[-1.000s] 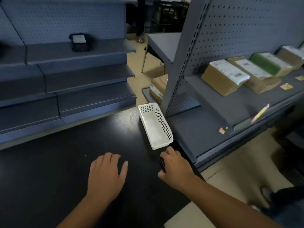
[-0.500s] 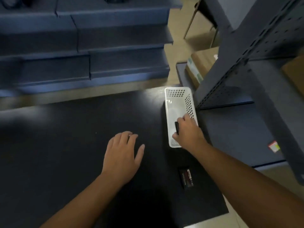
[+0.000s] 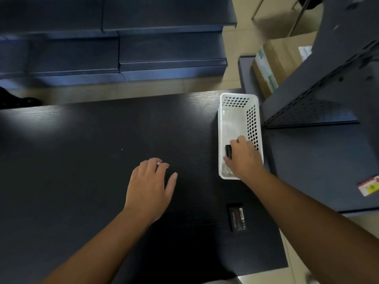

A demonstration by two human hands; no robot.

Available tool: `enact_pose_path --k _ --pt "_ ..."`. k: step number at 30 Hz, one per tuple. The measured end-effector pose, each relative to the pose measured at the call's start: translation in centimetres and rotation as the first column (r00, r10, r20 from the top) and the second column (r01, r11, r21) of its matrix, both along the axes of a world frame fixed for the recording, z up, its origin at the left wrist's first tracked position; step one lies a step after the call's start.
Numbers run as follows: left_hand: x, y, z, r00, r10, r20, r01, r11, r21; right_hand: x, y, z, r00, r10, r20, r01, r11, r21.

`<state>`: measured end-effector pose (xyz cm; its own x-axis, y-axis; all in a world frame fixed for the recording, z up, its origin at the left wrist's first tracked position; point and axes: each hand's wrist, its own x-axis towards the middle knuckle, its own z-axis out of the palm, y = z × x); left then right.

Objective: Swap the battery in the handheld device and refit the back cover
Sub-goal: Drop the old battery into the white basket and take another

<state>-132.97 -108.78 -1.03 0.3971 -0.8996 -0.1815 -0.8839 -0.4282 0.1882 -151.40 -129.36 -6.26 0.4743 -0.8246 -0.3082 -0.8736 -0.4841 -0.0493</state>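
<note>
Right hand [image 3: 244, 158] reaches into the white perforated plastic basket [image 3: 254, 124] at the table's right edge, fingers closed around a small black battery block [image 3: 228, 151]. Second black battery with a red-and-white label [image 3: 237, 220] lies flat on the black wood-grain table [image 3: 92, 150], near the right forearm, apart from the basket. Left hand [image 3: 149, 187] rests palm-down on the table, fingers loosely spread, grasping nothing. Dark grey metal pegboard shelving [image 3: 320, 103] just right of the basket; cardboard box [image 3: 281, 62] behind. Beige floor [image 3: 238, 37]; empty-looking grey tiered shelves [image 3: 164, 48] beyond the table.
</note>
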Motion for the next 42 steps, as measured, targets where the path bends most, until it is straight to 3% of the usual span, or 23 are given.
enact_pose_path --k 2,5,7,9,11,13,22,30,38,42 --pt "0.3 0.5 0.2 1.000 0.021 -0.008 -0.022 1.000 -0.017 -1.1 1.0 2.0 0.980 0.019 0.199 0.001 0.995 -0.100" --pt "0.5 1.5 0.4 0.999 0.018 -0.031 -0.019 0.999 -0.034 -4.5 5.2 4.7 0.871 0.212 0.443 -0.077 0.950 -0.303" --pt "0.4 2.1 0.5 0.999 0.018 -0.047 -0.020 0.999 -0.042 -7.3 9.0 4.9 0.830 0.365 0.422 -0.261 0.922 -0.284" --pt "0.4 2.9 0.6 0.998 0.019 -0.062 -0.021 0.999 -0.033 -10.5 11.7 3.0 0.853 0.428 0.299 -0.425 0.902 -0.077" --pt "0.3 4.1 0.8 0.998 0.025 -0.060 -0.027 0.999 -0.030 -13.0 12.9 0.8 0.891 0.431 0.140 -0.449 0.882 0.140" --pt "0.1 5.6 1.1 0.997 0.051 -0.053 -0.053 0.998 -0.030 -14.2 13.1 -0.7 0.897 0.436 0.078 -0.441 0.862 0.250" --pt "-1.3 13.8 1.8 0.977 0.214 0.002 -0.214 0.977 0.009 -13.5 13.4 -1.0 0.858 0.511 0.061 -0.510 0.828 0.235" --pt "1.1 23.5 5.0 0.960 0.279 -0.013 -0.279 0.960 -0.028 -1.2 18.9 6.9 0.743 0.668 0.034 -0.657 0.720 0.222" --pt "8.9 34.6 9.1 0.930 0.367 -0.035 -0.368 0.926 -0.085 15.5 31.6 16.7 0.530 0.842 0.097 -0.847 0.532 0.013" --pt "13.9 42.6 10.0 0.915 0.394 -0.085 -0.401 0.911 -0.098 23.0 38.6 19.8 0.475 0.866 0.156 -0.872 0.487 -0.053"
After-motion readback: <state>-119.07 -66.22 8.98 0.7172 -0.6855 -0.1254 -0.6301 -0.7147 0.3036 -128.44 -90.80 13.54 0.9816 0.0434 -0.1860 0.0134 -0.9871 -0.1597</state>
